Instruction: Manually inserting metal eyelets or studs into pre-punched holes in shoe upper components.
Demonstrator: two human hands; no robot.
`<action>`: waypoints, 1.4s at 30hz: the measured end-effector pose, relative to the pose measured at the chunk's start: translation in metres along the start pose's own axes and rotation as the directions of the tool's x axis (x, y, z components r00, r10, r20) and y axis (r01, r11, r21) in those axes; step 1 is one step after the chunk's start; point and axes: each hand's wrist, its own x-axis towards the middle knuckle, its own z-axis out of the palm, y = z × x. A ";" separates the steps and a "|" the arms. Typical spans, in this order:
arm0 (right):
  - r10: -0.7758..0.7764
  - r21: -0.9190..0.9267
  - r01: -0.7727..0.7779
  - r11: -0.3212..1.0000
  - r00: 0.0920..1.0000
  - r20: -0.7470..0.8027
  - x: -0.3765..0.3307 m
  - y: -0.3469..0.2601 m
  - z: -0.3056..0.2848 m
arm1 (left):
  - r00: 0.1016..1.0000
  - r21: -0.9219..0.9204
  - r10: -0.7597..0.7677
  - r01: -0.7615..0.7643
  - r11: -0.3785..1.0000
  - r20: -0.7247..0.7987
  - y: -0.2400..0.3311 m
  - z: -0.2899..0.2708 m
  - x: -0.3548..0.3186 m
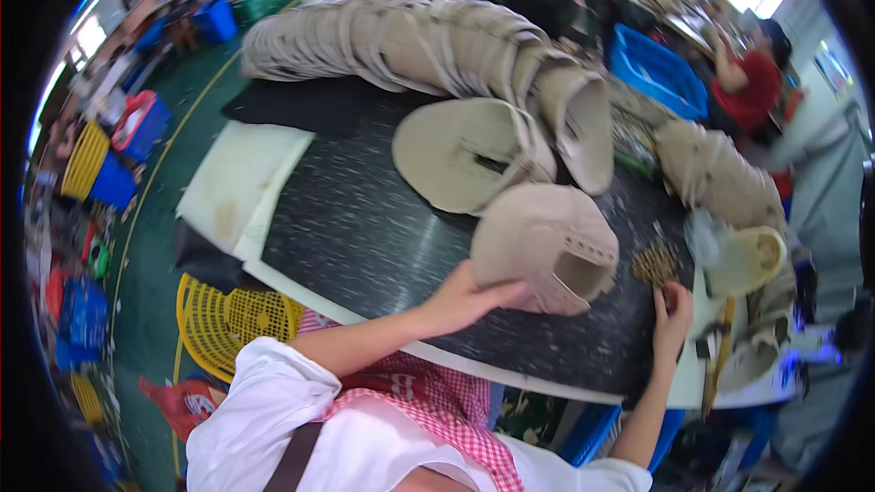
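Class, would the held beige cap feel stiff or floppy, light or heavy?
The beige cap is probably light: the left hand alone holds it by an edge. Its rounded shape suggests some stiffness, but its cloth-like surface may dent.

Upper garment: white top [387,446], wrinkled cloth. Left sleeve [260,401] loose and wide, ending near the elbow; right sleeve [615,476] likewise white, partly cut off by the lower edge. Over the top, an apron [469,392] in red-and-white check, with a darker red panel [374,383] bearing pale lettering. One dark brown strap [293,460], flat, crosses the left side. Forearms, left hand [467,299] and right hand [673,314] bare.
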 end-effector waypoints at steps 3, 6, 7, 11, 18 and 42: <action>-0.083 0.003 0.084 0.996 0.989 -0.120 -0.007 -0.004 0.005 | 1.000 -0.004 0.028 -0.028 1.000 0.008 0.001 0.003 0.000; -0.003 -0.001 0.003 1.000 0.998 -0.067 -0.013 -0.012 -0.002 | 0.998 0.029 -0.052 0.052 0.998 0.022 0.003 0.006 0.002; 0.071 0.100 -0.063 0.993 0.994 -0.082 -0.015 -0.019 -0.006 | 0.998 0.030 -0.065 0.064 0.998 0.028 0.006 0.008 0.002; 0.161 0.718 -0.117 0.686 0.987 0.008 -0.039 -0.096 -0.015 | 0.986 -0.024 -0.158 0.159 0.987 0.062 0.008 0.015 0.006; -0.159 0.726 0.012 0.688 0.978 0.134 -0.054 -0.134 0.019 | 0.981 -0.125 -0.165 0.177 0.976 0.102 0.000 0.036 0.006; -0.291 0.583 0.213 0.784 0.956 0.042 -0.054 -0.136 0.017 | 0.986 -0.075 -0.133 0.141 0.987 0.104 0.002 0.036 0.004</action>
